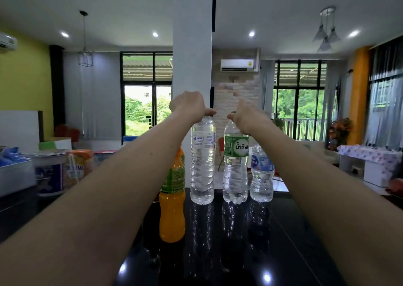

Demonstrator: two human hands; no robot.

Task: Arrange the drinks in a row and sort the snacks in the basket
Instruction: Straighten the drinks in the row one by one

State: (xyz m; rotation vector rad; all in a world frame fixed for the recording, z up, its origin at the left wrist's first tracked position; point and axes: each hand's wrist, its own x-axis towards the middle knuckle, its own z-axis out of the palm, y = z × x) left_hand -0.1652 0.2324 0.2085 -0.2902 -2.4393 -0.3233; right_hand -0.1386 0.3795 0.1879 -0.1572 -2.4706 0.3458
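Clear plastic white-labelled bottle (202, 161): your left hand (189, 105) pinches its cap. Your right hand (245, 117) grips the green-labelled clear plastic bottle (235, 170) at its top. Both stand upright.

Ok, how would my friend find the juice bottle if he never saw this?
On the glossy black table four bottles stand side by side. The orange juice bottle is leftmost, beside the white-label water bottle that the left hand grips. It alone holds orange drink; the others hold clear water.
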